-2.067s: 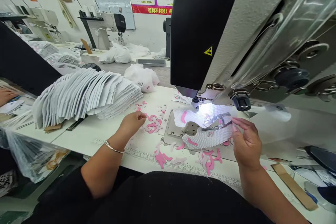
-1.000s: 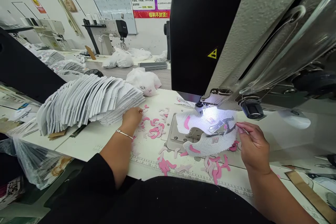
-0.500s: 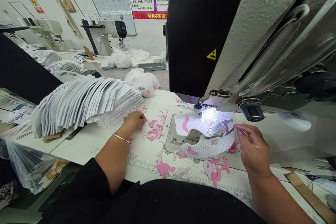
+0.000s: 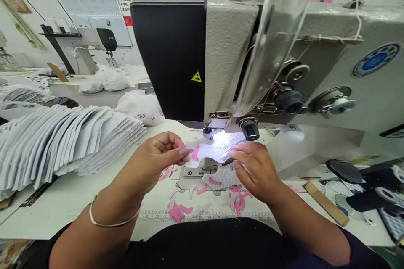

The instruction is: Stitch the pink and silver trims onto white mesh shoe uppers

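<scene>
On your left sits a big fanned stack of white mesh pieces (image 4: 72,143). Next to it, your left hand (image 4: 160,151) is almost closed, and your thumb and finger pinch a small pink piece (image 4: 181,144). A thin silver bracelet (image 4: 110,220) is on that wrist. Pink scraps (image 4: 176,212) lie below on the white table (image 4: 63,214), near a ruler (image 4: 205,217) along its edge. In the middle, a white mesh shoe piece (image 4: 208,151) lies flat on the metal plate (image 4: 191,172) of the sewing machine (image 4: 170,59), right under the presser foot (image 4: 208,133). The mesh piece is curved and covered in tiny holes, with pink strips on it, and a bright light shines on it. Your right hand (image 4: 255,168) is just to its right, half closed. Its fingers (image 4: 243,149) bend over the piece, but I cannot tell if they grip it.
</scene>
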`<action>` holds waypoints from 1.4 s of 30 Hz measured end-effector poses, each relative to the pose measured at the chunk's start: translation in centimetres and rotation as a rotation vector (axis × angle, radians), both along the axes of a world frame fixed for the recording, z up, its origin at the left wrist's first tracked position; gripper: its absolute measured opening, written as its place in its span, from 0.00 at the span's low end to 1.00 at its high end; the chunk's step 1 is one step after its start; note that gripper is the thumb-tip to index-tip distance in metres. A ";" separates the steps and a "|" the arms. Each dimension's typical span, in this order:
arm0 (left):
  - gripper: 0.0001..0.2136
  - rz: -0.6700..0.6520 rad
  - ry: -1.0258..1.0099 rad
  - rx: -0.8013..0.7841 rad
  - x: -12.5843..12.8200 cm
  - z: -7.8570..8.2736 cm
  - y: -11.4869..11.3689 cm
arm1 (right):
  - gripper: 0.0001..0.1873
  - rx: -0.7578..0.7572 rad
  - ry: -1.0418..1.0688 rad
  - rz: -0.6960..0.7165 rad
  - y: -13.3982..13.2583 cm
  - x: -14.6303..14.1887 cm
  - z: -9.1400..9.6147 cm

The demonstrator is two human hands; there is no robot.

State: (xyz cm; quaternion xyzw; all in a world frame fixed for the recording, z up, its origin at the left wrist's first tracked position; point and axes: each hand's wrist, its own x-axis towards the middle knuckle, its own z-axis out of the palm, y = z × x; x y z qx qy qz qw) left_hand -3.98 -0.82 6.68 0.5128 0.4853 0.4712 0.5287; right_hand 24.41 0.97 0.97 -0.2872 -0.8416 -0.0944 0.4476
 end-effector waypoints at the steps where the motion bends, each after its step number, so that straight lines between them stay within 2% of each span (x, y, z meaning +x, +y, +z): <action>1: 0.11 -0.027 0.044 0.016 1.2 0.3 -0.1 | 0.18 -0.019 -0.042 0.001 0.1 -0.6 0.4; 4: 0.11 -0.042 0.286 0.075 3.7 0.7 0.1 | 0.13 -0.046 -0.079 -0.030 0.6 -1.8 0.7; 7: 0.12 -0.028 0.535 0.112 4.8 0.7 0.9 | 0.12 -0.027 -0.044 -0.037 1.2 -2.3 -0.1; 10: 0.11 -0.032 0.624 0.102 5.0 0.7 1.7 | 0.14 -0.001 0.006 -0.023 1.4 -2.3 -1.0; 17: 0.12 -0.047 0.661 0.070 5.0 0.3 3.0 | 0.16 0.008 0.054 0.008 1.6 -2.4 -1.4; 26: 0.10 -0.031 0.651 0.096 5.3 0.3 2.8 | 0.20 0.060 0.015 -0.026 1.5 -2.3 -1.5; 30: 0.11 0.007 0.587 0.151 5.3 -0.4 2.6 | 0.21 0.048 0.013 -0.043 1.4 -2.4 -1.5; 35: 0.13 0.115 0.494 0.243 5.6 -1.0 2.3 | 0.19 0.036 0.019 -0.034 1.5 -2.4 -1.6; 42: 0.14 0.032 0.420 0.137 5.4 -1.5 2.7 | 0.19 0.007 0.025 -0.017 1.5 -2.3 -1.6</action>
